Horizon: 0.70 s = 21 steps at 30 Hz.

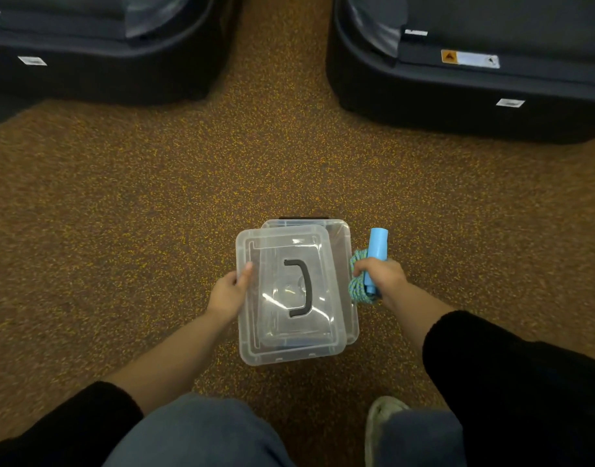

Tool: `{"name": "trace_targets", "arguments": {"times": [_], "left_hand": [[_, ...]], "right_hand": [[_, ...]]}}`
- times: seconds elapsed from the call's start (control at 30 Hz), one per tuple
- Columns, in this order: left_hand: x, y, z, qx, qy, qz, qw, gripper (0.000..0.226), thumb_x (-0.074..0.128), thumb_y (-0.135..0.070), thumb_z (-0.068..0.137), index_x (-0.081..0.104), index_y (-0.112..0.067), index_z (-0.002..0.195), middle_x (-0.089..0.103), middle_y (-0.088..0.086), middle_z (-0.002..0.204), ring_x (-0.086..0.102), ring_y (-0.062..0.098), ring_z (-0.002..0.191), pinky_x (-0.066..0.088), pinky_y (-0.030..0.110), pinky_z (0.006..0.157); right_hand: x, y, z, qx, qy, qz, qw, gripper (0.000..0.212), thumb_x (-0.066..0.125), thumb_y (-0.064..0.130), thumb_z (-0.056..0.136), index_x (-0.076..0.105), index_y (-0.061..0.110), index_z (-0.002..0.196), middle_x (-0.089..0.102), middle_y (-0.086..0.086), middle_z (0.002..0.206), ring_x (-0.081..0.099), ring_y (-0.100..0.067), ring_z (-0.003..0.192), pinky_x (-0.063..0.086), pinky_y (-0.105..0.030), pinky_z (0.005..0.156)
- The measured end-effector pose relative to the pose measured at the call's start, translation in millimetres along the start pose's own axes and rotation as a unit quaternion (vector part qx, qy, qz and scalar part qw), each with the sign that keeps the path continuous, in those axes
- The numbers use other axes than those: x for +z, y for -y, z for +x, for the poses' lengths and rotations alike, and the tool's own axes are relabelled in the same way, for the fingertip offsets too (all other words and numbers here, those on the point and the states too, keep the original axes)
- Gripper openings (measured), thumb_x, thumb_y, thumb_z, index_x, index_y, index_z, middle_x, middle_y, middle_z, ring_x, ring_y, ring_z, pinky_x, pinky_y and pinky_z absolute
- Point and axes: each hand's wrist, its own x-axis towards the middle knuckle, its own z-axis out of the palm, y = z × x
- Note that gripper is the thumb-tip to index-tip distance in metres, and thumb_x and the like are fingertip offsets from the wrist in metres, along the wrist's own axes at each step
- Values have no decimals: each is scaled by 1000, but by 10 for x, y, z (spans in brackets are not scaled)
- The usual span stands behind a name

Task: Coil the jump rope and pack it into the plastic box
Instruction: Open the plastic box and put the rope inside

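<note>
Speckled brown-and-yellow carpet floor (154, 197) carries a clear rectangular plastic box (344, 237), seen from above between the person's two bare forearms. Its clear plastic lid with a dark curved handle (289, 294) is shifted to the left and toward the person, so the box's far and right rim shows beyond it. The left hand (228, 291) grips the lid's left edge, thumb on top and fingers closed under the rim. The right hand (382, 278) is closed around the coiled jump rope (356, 288), a bundle of teal-and-green braided cord with light blue cylindrical handles (377, 246) that stick up out of the fist, pointing away from the person. The rope bundle is held just beside the box's right wall, outside it. Black sleeves (512, 375) are pushed back on both arms. Blue-jeaned knees (201, 433) and a pale shoe (380, 416) fill the lower edge. Two dark machine bases (474, 96) stand on the floor at the far left and far right, well apart from the box.
</note>
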Motion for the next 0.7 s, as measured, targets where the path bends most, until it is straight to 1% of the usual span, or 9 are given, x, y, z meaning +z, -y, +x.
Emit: {"name": "trace_targets", "arguments": {"times": [0.1, 0.2, 0.27, 0.33, 0.4, 0.5, 0.57, 0.63, 0.7], "left_hand": [[-106, -55, -3, 0, 0, 6, 1000, 59, 33, -56, 93, 61, -5, 104, 67, 11, 97, 63, 27, 89, 51, 35, 76], [-268, -85, -15, 17, -5, -8, 1000, 59, 33, -56, 93, 61, -4, 103, 66, 7, 89, 64, 26, 85, 51, 33, 71], [-394, -106, -21, 24, -22, -10, 999, 60, 33, -57, 92, 61, -5, 103, 64, 4, 85, 64, 29, 90, 51, 35, 74], [-516, -131, -29, 23, -40, 1, 999, 61, 32, -56, 93, 59, -4, 107, 63, 5, 89, 62, 26, 89, 49, 34, 72], [-631, -142, -27, 16, -48, 7, 999, 62, 31, -52, 94, 57, 1, 112, 62, 9, 95, 57, 21, 82, 46, 31, 69], [-770, -93, -2, 20, -49, 31, 998, 67, 31, -54, 94, 56, 2, 120, 61, 17, 112, 56, 27, 94, 44, 39, 81], [-828, -56, -6, 16, -43, 32, 998, 67, 31, -56, 92, 58, -1, 119, 63, 16, 114, 59, 30, 102, 45, 42, 88], [-878, -24, 1, 15, -33, 19, 999, 65, 34, -59, 90, 62, -5, 112, 65, 17, 112, 62, 31, 102, 48, 43, 91], [-950, 0, 18, 10, -29, 2, 1000, 63, 36, -65, 86, 64, -11, 103, 67, 15, 108, 64, 32, 102, 49, 48, 94]], "right_hand": [[17, 33, -55, -29, -46, -71, 996, 52, 71, 13, 67, 53, 4, 115, 56, -10, 95, 56, -27, 82, 47, -31, 66], [98, 96, -136, -68, -62, -121, 988, 53, 70, 17, 70, 53, 6, 118, 55, -9, 97, 57, -26, 84, 52, -33, 74], [183, 146, -193, -88, -68, -155, 982, 53, 71, 21, 70, 53, 7, 117, 54, -8, 96, 60, -28, 88, 53, -34, 75], [263, 183, -250, -90, -82, -180, 976, 51, 69, 24, 70, 53, 8, 116, 56, -8, 97, 63, -30, 93, 55, -35, 77], [355, 218, -305, -89, -100, -182, 974, 50, 68, 27, 72, 53, 9, 117, 62, -11, 104, 64, -31, 97, 55, -37, 81], [544, 232, -367, -103, -96, -211, 967, 57, 69, 31, 73, 53, 11, 123, 64, -14, 115, 63, -32, 103, 53, -36, 85], [683, 211, -394, -108, -77, -234, 963, 57, 69, 32, 74, 53, 10, 124, 64, -14, 115, 63, -32, 103, 52, -33, 81], [816, 156, -384, -110, -57, -246, 961, 52, 68, 30, 74, 54, 9, 119, 65, -14, 113, 64, -32, 100, 51, -32, 77], [933, 90, -347, -99, -42, -251, 962, 52, 68, 27, 73, 54, 8, 120, 64, -14, 113, 64, -31, 99, 53, -33, 75]]}}
